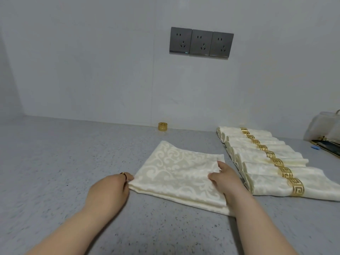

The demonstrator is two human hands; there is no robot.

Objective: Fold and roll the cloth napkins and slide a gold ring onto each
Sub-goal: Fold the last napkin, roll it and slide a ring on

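Observation:
A cream damask napkin (176,173), folded into a flat layered square, lies on the grey speckled counter (64,162). My left hand (110,188) pinches its near-left corner. My right hand (223,178) rests on the napkin's right side, and its thumb and forefinger pinch a loose upper-layer corner. One gold ring (162,126) stands alone at the back of the counter by the wall. To the right lies a row of several rolled napkins (257,159), each wearing a gold ring (297,186).
The white wall (92,70) behind the counter carries three grey power sockets (201,42). A clear plastic bag (325,126) and a dark tray with a gold rim (329,146) sit at the far right edge.

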